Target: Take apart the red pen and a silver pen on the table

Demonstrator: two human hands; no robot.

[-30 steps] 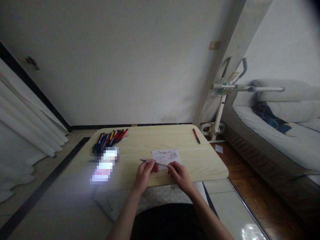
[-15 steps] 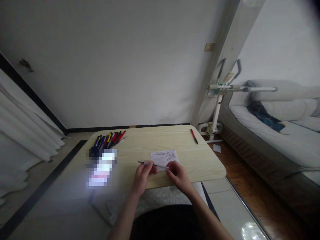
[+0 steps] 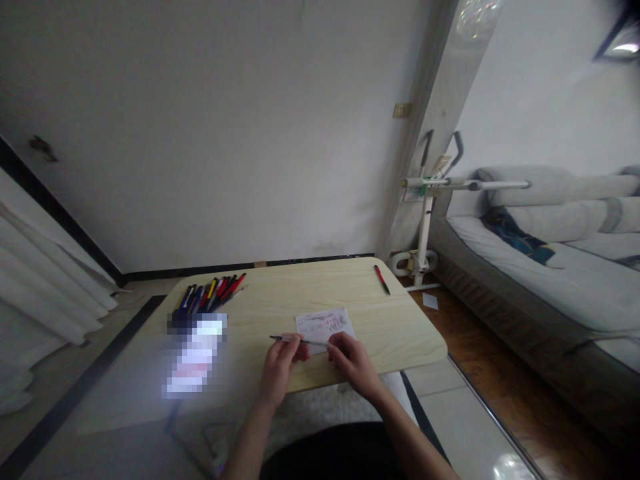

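Observation:
Above the near edge of the table, a slim pen (image 3: 279,339) lies nearly level between my two hands. Its left end is dark; the stretch toward the right is thinner and partly hidden by fingers. My left hand (image 3: 281,362) is closed, pinching it near the middle. The fingertips of my right hand (image 3: 354,363) close on its right end. Behind and under the hands, a white sheet of paper (image 3: 320,321) covered in dark reddish scribbles rests on the table (image 3: 270,293).
A bunch of pens and markers (image 3: 213,293) lies at the table's far left. Nearer stands a bright, pixelated panel (image 3: 195,357). One red and black pen (image 3: 382,280) is at the far right. Beyond are exercise equipment (image 3: 425,227) and a grey sofa (image 3: 560,267).
The head view has shifted a little, so the whole scene sits lower and more to the left. Both hands keep hold of the pen, with only slight finger movement.

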